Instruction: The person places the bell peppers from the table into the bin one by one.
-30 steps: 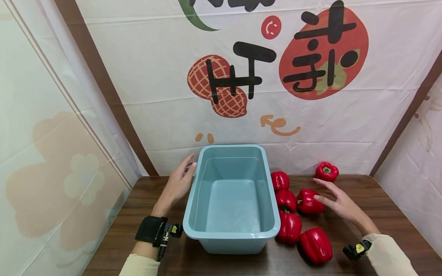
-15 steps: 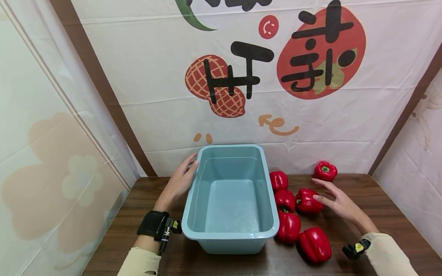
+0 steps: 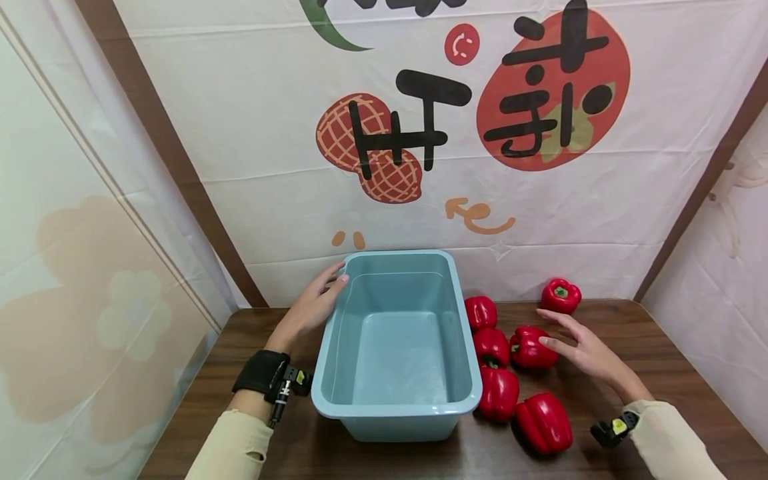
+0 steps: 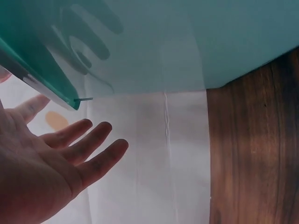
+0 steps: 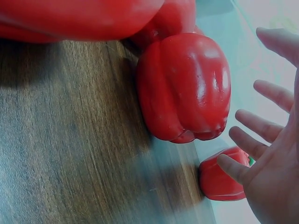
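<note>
Tub: our blue tub (image 3: 399, 347) sits in the middle of the brown table (image 3: 660, 373). It has nothing in it.
Left hand: our left hand (image 3: 312, 308) lies flat on the tub's far left rim, fingers straight. It holds nothing. It has slid a bit further along the rim than a second ago.
Right hand: our right hand (image 3: 581, 347) is spread wide, just right of the tub, over one pepper (image 3: 531, 348). Thumb and fingers are not curled round it yet. It has hardly moved.
Peppers: six red ones lie right of the tub. None has moved.
What it means: we think the grab has not started, and no pepper is in the tub.
</note>
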Tool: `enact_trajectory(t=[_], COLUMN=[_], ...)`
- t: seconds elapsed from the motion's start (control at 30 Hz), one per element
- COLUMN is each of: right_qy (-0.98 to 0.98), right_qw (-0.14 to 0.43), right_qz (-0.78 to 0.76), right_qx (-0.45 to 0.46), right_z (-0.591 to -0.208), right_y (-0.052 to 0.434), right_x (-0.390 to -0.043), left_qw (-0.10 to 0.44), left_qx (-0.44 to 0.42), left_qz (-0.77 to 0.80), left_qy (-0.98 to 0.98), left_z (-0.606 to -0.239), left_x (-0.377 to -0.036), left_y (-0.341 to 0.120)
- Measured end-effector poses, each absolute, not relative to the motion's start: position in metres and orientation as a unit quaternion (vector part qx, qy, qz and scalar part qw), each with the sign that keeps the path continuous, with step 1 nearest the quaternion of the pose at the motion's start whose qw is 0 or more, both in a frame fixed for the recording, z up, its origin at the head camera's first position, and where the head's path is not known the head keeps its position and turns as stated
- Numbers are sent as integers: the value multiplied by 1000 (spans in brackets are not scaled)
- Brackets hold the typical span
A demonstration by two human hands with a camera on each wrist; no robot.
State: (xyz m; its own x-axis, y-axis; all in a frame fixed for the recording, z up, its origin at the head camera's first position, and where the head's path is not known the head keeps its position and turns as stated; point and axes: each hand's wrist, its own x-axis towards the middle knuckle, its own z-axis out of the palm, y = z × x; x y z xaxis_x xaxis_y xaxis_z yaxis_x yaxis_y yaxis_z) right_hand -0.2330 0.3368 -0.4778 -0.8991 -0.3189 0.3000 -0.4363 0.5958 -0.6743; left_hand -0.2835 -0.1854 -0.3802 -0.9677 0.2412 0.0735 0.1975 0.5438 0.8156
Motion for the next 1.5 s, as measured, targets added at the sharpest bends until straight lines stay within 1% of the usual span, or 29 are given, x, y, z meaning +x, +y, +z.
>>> enact_trajectory(t=[0.3, 0.67, 0.87, 1.17, 1.33, 1.5], right_qy=[-894, -890, -887, -889, -897, -906], right_qw=[69, 79, 82, 79, 63, 45], right_qz=[392, 395, 399, 397, 388, 378], right_qx=[207, 216, 217, 214, 202, 184], right_z=[-479, -481, -480, -481, -483, -481], right_y=[337, 337, 336, 333, 331, 328], right_x=[-235, -237, -235, -235, -236, -237], left_qw=[35, -8, -13, -1, 20, 23], left_qx=[142, 160, 196, 202, 199, 198], left_qz=[430, 348, 330, 297, 306, 314], left_qy=[891, 924, 923, 933, 931, 928], left_z=[-375, -370, -373, -378, -376, -377], left_x=[-292, -295, -295, -294, -292, -293], left_y=[-184, -173, -167, -164, -162, -161])
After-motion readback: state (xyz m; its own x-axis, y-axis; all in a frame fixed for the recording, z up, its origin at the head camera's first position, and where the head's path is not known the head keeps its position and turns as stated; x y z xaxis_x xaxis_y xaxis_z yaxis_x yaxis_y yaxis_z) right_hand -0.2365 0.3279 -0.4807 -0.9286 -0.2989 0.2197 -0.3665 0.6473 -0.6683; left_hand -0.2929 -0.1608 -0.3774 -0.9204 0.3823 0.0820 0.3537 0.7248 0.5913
